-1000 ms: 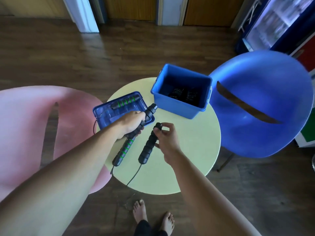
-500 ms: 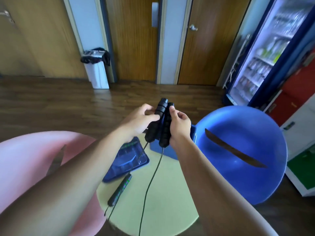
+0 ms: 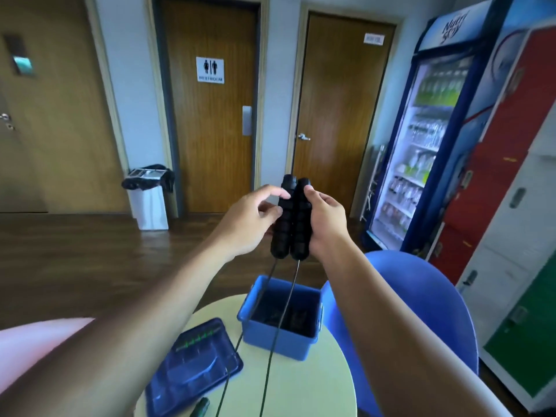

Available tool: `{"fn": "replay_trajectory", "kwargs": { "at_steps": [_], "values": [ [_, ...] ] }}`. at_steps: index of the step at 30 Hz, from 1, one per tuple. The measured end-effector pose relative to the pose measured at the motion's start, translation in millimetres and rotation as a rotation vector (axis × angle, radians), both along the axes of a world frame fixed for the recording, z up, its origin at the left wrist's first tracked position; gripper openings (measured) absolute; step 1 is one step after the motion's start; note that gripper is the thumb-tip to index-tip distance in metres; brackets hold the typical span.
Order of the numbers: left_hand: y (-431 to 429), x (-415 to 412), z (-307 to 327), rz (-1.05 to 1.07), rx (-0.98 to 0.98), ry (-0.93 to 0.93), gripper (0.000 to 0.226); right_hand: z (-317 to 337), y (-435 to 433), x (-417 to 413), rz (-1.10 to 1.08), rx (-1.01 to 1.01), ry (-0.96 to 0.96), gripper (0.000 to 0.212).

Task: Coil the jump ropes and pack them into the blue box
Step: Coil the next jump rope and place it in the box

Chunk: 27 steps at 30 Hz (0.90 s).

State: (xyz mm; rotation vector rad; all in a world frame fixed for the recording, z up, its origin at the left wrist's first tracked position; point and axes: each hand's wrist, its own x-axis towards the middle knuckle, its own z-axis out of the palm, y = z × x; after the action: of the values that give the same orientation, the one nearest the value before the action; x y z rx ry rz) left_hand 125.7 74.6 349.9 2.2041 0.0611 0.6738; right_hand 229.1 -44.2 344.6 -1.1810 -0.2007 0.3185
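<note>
Your left hand point(image 3: 249, 225) and right hand point(image 3: 326, 221) hold the two black jump rope handles point(image 3: 298, 230) upright, side by side and touching; their cords point(image 3: 287, 299) hang down across the blue box point(image 3: 276, 341) on the table point(image 3: 301, 386).

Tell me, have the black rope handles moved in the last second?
Yes: the handles went up, from down beside the blue box to high above it.
</note>
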Motion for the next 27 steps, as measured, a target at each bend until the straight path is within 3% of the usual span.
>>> {"fn": "replay_trajectory", "kwargs": {
  "at_steps": [4,8,10,12,14,17,21,25,27],
  "values": [
    [8,1,14,-0.124,0.053,-0.019,0.057,29,-6,-2,0.028,0.019,0.039,0.022],
    [27,5,19,-0.128,0.412,-0.019,0.077,45,-14,2,0.074,0.048,0.071,0.009],
    [32,7,24,-0.018,0.74,-0.149,0.073,49,-13,3,0.105,0.039,0.071,0.009],
    [40,10,29,0.08,1.038,-0.411,0.055,49,-7,2,0.152,0.015,0.071,0.008],
    [49,11,34,0.112,1.172,-0.558,0.041,47,-2,1,0.192,-0.012,0.081,0.014],
    [58,12,46,0.044,1.29,-0.562,0.037,42,6,1,0.222,-0.06,0.111,0.026],
    [64,17,58,-0.114,1.356,-0.392,0.035,44,17,-4,0.28,-0.062,0.133,0.045],
    [68,16,56,-0.11,1.262,-0.341,0.029,46,22,-11,0.26,-0.164,0.131,0.024],
    [70,14,55,-0.1,1.261,-0.358,0.032,44,25,-10,0.238,-0.165,0.163,0.024]
  ]
}}
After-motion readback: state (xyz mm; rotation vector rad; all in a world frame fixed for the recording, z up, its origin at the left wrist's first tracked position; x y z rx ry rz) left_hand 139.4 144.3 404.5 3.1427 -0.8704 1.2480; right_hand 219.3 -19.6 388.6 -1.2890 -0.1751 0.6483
